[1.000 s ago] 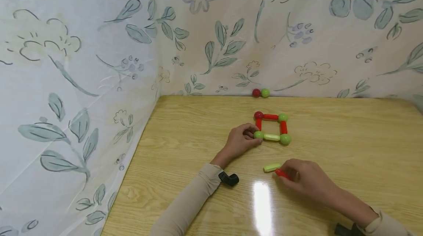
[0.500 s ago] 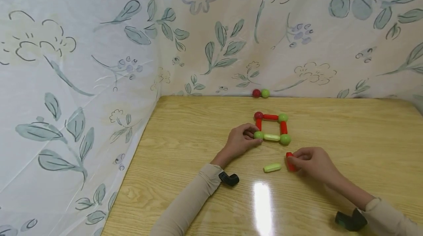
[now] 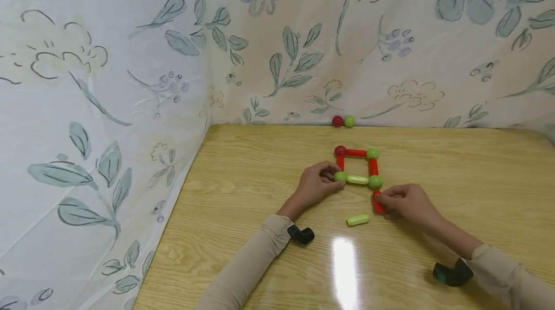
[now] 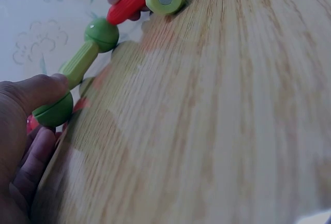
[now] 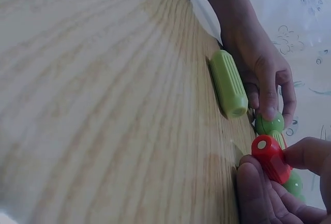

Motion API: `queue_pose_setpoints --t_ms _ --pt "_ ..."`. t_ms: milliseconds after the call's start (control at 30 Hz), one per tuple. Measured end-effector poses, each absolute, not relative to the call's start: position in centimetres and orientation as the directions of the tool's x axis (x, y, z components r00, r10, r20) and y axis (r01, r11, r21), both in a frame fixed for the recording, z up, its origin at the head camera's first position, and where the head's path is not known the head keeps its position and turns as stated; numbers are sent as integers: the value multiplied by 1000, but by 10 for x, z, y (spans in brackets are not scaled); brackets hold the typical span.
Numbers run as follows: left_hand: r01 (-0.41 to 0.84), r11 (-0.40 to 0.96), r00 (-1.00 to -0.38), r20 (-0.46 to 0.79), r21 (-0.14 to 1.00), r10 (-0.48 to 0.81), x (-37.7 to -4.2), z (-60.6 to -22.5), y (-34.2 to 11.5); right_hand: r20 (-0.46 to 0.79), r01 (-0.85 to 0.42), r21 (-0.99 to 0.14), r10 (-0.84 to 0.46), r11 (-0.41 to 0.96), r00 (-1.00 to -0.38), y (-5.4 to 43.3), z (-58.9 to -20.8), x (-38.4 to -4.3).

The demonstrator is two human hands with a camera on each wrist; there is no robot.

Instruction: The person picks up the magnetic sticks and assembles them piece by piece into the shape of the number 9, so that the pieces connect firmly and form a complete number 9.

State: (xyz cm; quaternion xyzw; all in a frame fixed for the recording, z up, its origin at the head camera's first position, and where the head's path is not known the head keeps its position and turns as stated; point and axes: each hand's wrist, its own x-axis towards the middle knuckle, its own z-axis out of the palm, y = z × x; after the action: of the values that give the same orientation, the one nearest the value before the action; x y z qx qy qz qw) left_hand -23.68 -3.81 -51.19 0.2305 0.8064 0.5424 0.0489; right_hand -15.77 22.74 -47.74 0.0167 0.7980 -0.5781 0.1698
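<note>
A square of magnetic rods and balls lies on the table, with a dark red ball (image 3: 340, 151) at its far left corner. My left hand (image 3: 313, 183) grips the green ball (image 3: 340, 177) at its near left corner between thumb and fingers. A red magnetic rod (image 3: 378, 202) is pinched in my right hand (image 3: 409, 204). The rod's far end meets, or nearly meets, the near right green ball (image 3: 375, 181); in the left wrist view that red rod (image 4: 129, 0) lines up with the green ball (image 4: 101, 34). A pale green rod (image 5: 228, 83) lies loose between the hands.
A red ball (image 3: 337, 121) and a green ball (image 3: 349, 121) sit together at the table's back edge, against the floral cloth (image 3: 269, 59). Wood tabletop (image 3: 468, 180) stretches out on the right.
My right hand has lifted the red rod away from beside the pale green rod, turned it, and carried it forward to the near right green ball. My left hand has stayed in place.
</note>
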Motion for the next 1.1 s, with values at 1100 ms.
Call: queue_pose_setpoints --t_ms 1100 --pt "327 288 -893 195 900 406 -236 -517 -37 -280 227 -921 -134 315 -951 229 -484 -163"
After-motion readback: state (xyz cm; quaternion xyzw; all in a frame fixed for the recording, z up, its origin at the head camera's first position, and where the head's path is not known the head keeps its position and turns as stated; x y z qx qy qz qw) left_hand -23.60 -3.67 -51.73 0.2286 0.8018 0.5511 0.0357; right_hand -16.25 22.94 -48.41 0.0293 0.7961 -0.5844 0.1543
